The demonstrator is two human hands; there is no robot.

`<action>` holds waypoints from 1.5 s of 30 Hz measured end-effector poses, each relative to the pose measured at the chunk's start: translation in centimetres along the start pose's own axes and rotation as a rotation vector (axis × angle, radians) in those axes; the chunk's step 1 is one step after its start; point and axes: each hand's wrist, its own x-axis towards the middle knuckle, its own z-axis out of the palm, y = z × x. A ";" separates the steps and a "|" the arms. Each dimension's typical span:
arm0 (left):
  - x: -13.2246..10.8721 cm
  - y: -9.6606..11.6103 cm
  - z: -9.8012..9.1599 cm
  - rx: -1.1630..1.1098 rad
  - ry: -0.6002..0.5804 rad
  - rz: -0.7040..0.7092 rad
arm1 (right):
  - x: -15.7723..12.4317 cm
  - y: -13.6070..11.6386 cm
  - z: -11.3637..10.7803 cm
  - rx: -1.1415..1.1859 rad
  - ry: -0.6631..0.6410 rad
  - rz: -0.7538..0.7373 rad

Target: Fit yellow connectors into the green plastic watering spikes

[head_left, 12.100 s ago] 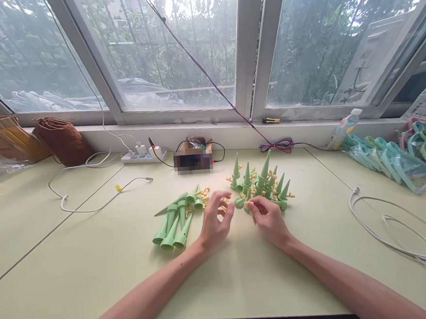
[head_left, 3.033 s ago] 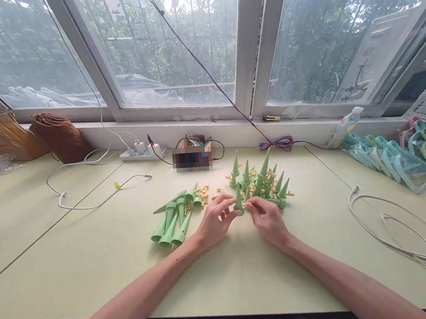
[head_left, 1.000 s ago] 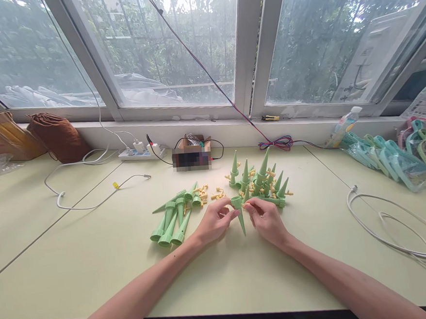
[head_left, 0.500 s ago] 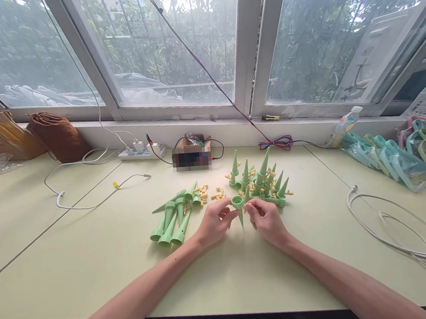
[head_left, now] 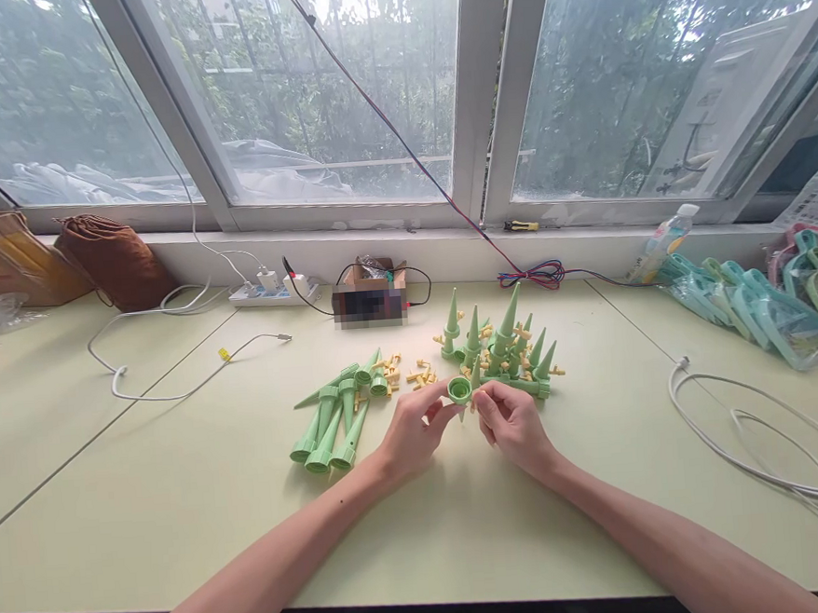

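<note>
My left hand [head_left: 412,426] grips a green plant watering spike [head_left: 460,390] by its collar, with the open round end facing me and the point mostly hidden below. Close against its right side, my right hand [head_left: 513,421] pinches a small yellow valve [head_left: 473,405], largely covered by the fingers. Left of my hands lie several green spikes [head_left: 325,434] on their sides. Loose yellow valves [head_left: 420,377] are scattered just beyond my left hand. Behind my right hand, several spikes fitted with yellow valves [head_left: 505,337] stand point up, while others lie down.
A power strip [head_left: 273,295], a small cardboard box [head_left: 379,276] and a coiled red-blue wire [head_left: 537,276] line the back. White cables lie left and right [head_left: 764,482]. At the right are a bottle [head_left: 670,232] and bagged teal plastic items [head_left: 752,306]; a brown pouch [head_left: 113,262] sits left.
The spike in my left hand has tilted, so its open end faces me more and its point shows less. My right hand stays pinched beside it.
</note>
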 end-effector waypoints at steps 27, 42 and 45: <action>0.6 -0.6 -0.4 -0.716 -0.253 -0.471 | 0.3 0.2 -0.1 -0.305 0.032 -0.182; 0.9 0.0 -0.6 -1.003 -0.364 -0.563 | 0.2 -0.2 0.1 -0.208 0.062 -0.283; 0.9 0.1 -0.6 -1.030 -0.362 -0.564 | 0.1 0.0 0.1 -0.208 0.084 -0.292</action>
